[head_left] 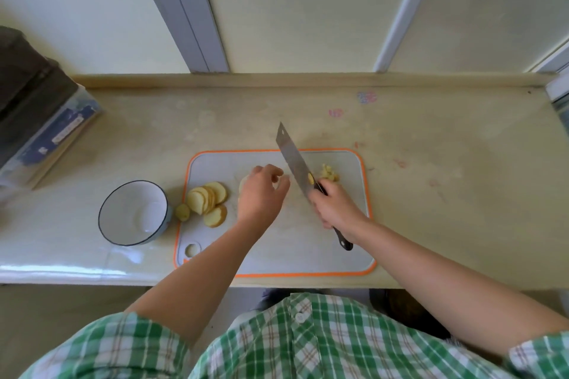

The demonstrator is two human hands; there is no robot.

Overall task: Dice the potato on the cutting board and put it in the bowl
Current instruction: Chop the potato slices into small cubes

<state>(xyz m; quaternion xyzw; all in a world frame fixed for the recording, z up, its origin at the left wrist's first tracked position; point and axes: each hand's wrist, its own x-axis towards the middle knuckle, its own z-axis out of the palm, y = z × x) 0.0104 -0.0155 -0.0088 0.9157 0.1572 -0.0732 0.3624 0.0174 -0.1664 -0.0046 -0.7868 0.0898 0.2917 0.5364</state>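
A white cutting board [332, 243] with an orange rim lies on the counter. Potato slices [209, 198] are fanned out at its left end, and one end piece [182, 212] sits by the rim. A small heap of diced potato [329, 173] lies at the far right of the board. My left hand [261, 194] has its fingers curled over a pale potato piece [243, 184], mostly hidden beneath it. My right hand [334, 208] grips the black handle of a cleaver [292, 160], its blade lifted and angled away, a potato bit stuck to it. A white bowl [106, 215] stands left of the board.
A dark box on a blue-and-white container [46, 129] occupies the counter's far left. The wall and grey window frames rise behind the counter. The counter's front edge [92, 277] runs just below the board.
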